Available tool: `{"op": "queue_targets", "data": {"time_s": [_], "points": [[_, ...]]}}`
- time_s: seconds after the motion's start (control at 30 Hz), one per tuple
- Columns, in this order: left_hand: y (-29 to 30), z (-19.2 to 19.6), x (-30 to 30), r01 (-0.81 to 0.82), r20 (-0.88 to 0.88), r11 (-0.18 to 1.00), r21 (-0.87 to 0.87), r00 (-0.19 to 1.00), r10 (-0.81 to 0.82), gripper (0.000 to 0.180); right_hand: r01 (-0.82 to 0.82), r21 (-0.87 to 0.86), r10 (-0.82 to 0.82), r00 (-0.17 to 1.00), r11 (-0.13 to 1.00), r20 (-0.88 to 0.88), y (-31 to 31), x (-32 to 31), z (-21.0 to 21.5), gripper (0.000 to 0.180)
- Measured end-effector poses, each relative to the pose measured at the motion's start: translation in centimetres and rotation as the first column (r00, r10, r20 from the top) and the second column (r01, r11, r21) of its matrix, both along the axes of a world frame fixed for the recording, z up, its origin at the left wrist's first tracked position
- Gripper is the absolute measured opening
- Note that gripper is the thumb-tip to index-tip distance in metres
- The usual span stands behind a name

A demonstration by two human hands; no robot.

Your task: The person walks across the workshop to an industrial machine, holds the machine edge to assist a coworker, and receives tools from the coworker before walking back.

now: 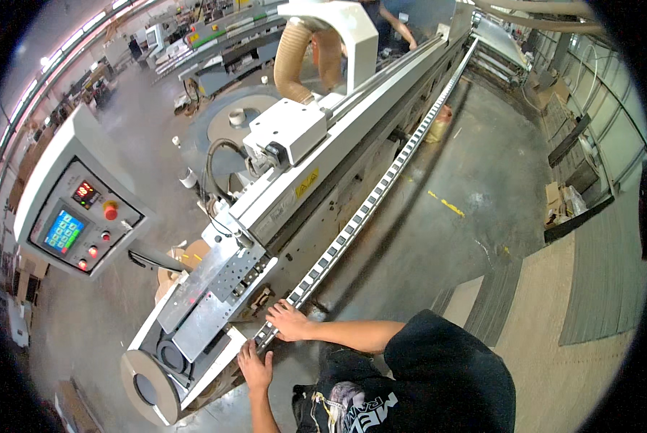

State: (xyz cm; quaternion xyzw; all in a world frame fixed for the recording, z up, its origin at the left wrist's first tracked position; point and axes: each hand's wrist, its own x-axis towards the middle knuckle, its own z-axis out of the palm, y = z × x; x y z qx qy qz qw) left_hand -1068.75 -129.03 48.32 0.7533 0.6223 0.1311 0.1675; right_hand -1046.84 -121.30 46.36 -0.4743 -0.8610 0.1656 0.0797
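Observation:
I stand at the near end of a long white woodworking machine (316,155). A roller rail (381,184) of small black and white wheels runs along its right side into the distance. My right hand (289,321) lies on the near end of that rail with its fingers spread, and it grips nothing. My left hand (255,366) rests flat against the white end frame (215,361) just below the rail's tip, also holding nothing. A bare metal plate (208,285) with small holes sits just beyond both hands.
A control panel (78,224) with a lit screen and red buttons hangs at the left. A tan dust hose (293,61) rises from the machine's top. Another person (395,22) stands at the far end. Stacked boards (597,281) lie on the concrete floor at the right.

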Motion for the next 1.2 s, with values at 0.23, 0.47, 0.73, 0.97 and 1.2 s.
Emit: {"op": "queue_targets", "data": {"time_s": [0.23,0.47,0.73,0.97,1.2], "points": [[0.7,-1.1,-0.2,-0.056,-0.02,0.998,0.039,0.998,0.057,0.06,-0.02,0.018,0.02,1.0,1.0,0.004,0.7,-0.3,-0.1,0.068],[1.9,-1.3,0.2,0.038,-0.04,0.999,-0.027,0.998,-0.039,0.065,-0.046,0.0,0.046,0.995,0.999,-0.087,1.1,0.7,-1.2,0.066],[3.3,0.1,-0.7,0.11,-0.08,0.988,-0.107,0.99,-0.119,0.061,0.022,0.004,-0.021,0.994,1.0,-0.105,0.9,0.3,-0.5,0.056],[3.8,0.0,-3.0,0.143,0.11,0.986,-0.088,0.985,-0.133,0.05,0.058,-0.311,-0.046,0.998,0.949,0.046,5.3,1.0,1.7,0.074],[6.0,-0.8,-3.4,0.072,0.281,0.99,-0.123,0.959,-0.035,0.033,0.032,-0.236,-0.014,0.997,0.971,0.076,5.1,0.7,1.3,0.071]]}}
